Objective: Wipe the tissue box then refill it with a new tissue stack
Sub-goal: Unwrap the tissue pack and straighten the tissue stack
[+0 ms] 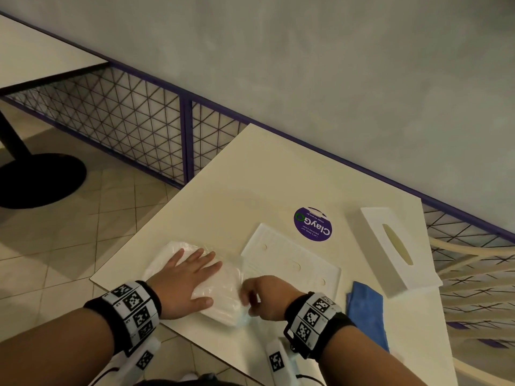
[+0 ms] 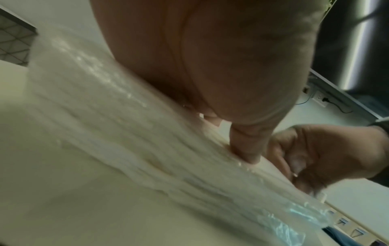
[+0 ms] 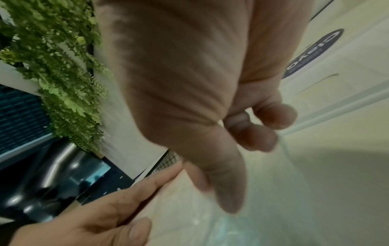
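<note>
A wrapped tissue stack (image 1: 220,299) in clear plastic lies on the cream table (image 1: 250,176) near its front-left edge. My left hand (image 1: 189,277) lies flat on top of it, fingers straight and spread, pressing it down. My right hand (image 1: 259,296) is at the pack's near right end with its fingers curled, pinching the plastic wrap (image 2: 294,214). The white tissue box cover (image 1: 398,252), with an oval slot, lies at the right. Its flat white base plate (image 1: 292,263) lies between the cover and the pack.
A folded blue cloth (image 1: 367,313) lies right of my right wrist, near the front edge. A round purple sticker (image 1: 313,224) is on the tabletop behind the base plate. A purple mesh railing (image 1: 167,129) runs along the wall, and a cream chair (image 1: 473,274) stands at the right.
</note>
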### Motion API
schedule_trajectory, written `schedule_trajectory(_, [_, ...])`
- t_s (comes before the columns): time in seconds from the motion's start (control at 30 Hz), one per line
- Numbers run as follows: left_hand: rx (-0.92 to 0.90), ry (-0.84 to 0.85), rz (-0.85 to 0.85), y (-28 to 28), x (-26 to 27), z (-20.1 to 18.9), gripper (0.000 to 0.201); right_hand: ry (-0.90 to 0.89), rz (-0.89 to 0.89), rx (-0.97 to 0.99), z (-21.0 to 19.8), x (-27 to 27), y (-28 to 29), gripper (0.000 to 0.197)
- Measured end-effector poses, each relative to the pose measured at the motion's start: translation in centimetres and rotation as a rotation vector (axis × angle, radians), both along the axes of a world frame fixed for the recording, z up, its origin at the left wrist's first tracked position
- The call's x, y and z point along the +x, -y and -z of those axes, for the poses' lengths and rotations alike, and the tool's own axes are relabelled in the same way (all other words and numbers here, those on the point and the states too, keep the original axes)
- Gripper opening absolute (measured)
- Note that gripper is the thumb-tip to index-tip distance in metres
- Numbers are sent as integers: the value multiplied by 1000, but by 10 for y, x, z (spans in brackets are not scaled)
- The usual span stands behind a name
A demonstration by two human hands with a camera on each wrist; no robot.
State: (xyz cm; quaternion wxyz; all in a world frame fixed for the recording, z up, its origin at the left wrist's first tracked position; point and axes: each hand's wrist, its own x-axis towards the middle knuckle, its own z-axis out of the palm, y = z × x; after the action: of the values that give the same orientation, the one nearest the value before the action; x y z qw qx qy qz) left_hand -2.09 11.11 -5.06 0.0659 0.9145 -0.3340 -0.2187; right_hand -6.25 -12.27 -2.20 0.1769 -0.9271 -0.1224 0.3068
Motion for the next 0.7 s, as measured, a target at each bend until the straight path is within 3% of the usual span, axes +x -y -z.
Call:
schedule_trajectory(0.13, [-34, 42, -16, 0, -3, -2, 92, -66, 38, -222, 4, -6, 25, 33])
schedule_trajectory(0.23, [-74, 103, -19, 3, -8, -3, 100, 110, 349, -64, 6, -1, 36, 36])
schedule_trajectory(0.3, [-114, 149, -57, 4, -9, -1, 88, 218, 488, 61, 6, 5, 34, 34])
schedule_trajectory(0.43, [-195, 200, -128, 9, -2, 1, 85, 97, 471, 57, 6, 17, 19, 42])
schedule_trajectory(0.57, [-266, 172, 35, 16, 1, -7, 62, -11, 448, 48, 8, 29, 6, 55])
schedule_trajectory(0.7, [-259, 216, 179, 32, -10, -9, 45, -10, 469, 122, 4, 37, 3, 47])
